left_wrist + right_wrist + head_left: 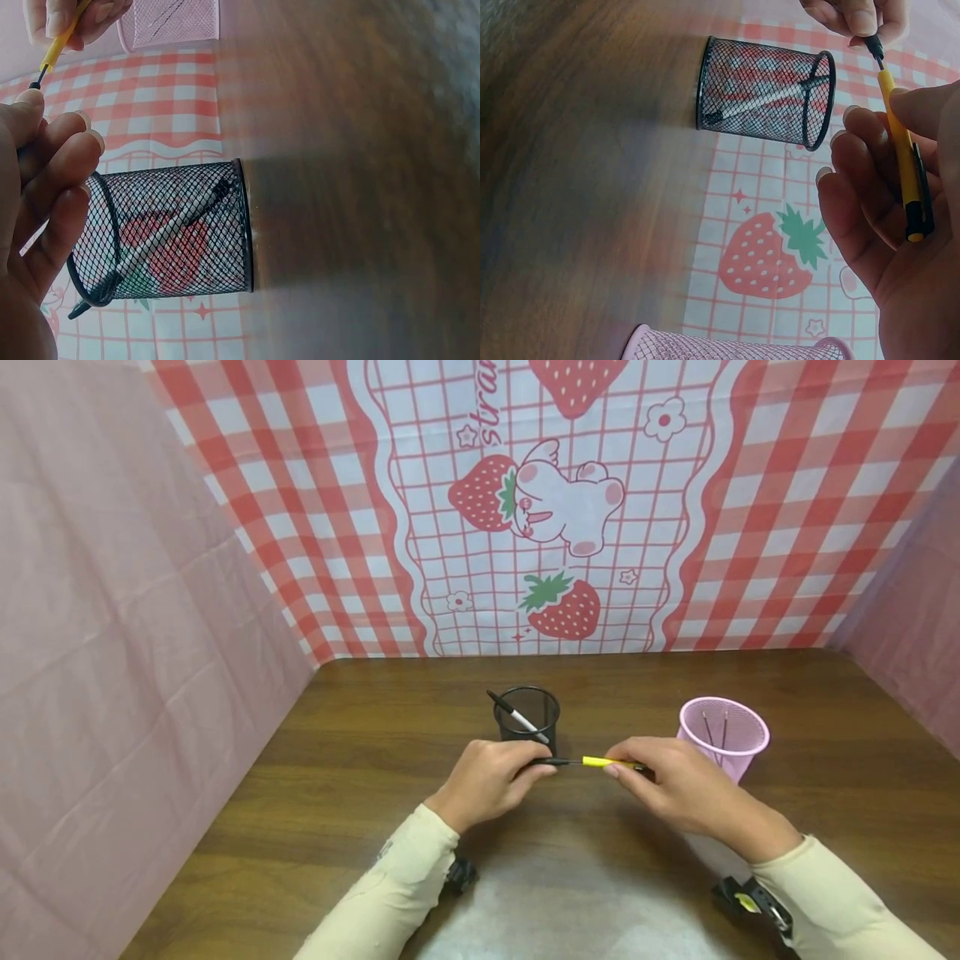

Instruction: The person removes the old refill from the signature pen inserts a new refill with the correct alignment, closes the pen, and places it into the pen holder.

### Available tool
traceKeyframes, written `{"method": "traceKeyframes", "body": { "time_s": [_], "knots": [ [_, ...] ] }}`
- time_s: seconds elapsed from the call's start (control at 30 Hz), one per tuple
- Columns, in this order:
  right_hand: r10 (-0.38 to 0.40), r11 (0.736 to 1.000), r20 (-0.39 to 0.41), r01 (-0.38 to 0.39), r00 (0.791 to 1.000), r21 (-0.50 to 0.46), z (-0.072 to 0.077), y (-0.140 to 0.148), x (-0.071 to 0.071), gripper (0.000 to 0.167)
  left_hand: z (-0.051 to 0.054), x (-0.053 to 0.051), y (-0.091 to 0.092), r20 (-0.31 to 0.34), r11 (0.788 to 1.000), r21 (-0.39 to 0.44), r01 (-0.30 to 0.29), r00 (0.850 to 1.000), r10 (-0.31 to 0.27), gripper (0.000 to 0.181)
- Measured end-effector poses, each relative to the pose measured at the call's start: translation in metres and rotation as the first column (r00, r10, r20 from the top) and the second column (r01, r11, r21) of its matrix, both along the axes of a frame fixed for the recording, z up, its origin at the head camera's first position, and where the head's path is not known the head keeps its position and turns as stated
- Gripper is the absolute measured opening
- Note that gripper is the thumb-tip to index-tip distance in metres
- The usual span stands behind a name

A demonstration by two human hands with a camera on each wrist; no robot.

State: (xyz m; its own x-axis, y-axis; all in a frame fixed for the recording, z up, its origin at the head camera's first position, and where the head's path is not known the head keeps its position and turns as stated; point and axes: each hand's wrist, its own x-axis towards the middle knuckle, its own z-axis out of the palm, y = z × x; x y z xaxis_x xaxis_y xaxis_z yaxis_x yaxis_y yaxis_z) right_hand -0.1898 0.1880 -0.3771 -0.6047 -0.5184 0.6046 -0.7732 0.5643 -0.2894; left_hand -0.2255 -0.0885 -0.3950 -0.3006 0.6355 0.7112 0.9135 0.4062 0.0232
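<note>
In the head view my left hand (491, 781) pinches the black grip section (551, 761) of a pen between thumb and fingers. My right hand (678, 785) holds the pen's yellow barrel (597, 762), which has a black clip (921, 184) and a yellow button end. A thin dark refill (574, 762) shows in the gap between the two parts. Just behind the left hand stands a black mesh pen holder (180, 240) with a white pen (517, 717) with black ends leaning in it. The black section is mostly hidden by the left fingers.
A pink mesh pen holder (744, 763) stands behind the right hand, with two thin dark rods (724, 727) inside. The brown wooden table (315, 760) meets a red-and-white strawberry cloth (525, 410) at the back. Pink cloth (112, 610) hangs at the sides.
</note>
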Motion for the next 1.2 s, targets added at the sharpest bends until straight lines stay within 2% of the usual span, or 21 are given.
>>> {"method": "traceKeyframes", "body": {
  "time_s": [0.37, 0.83, 1.2],
  "knots": [
    [0.009, 1.000, -0.031, -0.009, 0.999, -0.005, 0.0028, 0.0010, -0.0031, 0.025, 0.0018, -0.0021, -0.0018, -0.005, 1.000, 0.008, -0.015, 1.000, 0.015, 0.013],
    [0.015, 0.999, 0.037, -0.014, 0.999, -0.042, 0.0035, 0.0056, -0.0016, 0.031, 0.0012, -0.0029, -0.0035, 0.002, 1.000, 0.023, -0.006, 1.000, 0.006, 0.013],
    [0.045, 0.995, -0.003, -0.046, 0.999, -0.088, 0.0015, 0.0074, -0.0025, 0.034, -0.0010, -0.0019, -0.0029, 0.005, 1.000, 0.024, -0.006, 1.000, 0.006, 0.012]
  ]
}}
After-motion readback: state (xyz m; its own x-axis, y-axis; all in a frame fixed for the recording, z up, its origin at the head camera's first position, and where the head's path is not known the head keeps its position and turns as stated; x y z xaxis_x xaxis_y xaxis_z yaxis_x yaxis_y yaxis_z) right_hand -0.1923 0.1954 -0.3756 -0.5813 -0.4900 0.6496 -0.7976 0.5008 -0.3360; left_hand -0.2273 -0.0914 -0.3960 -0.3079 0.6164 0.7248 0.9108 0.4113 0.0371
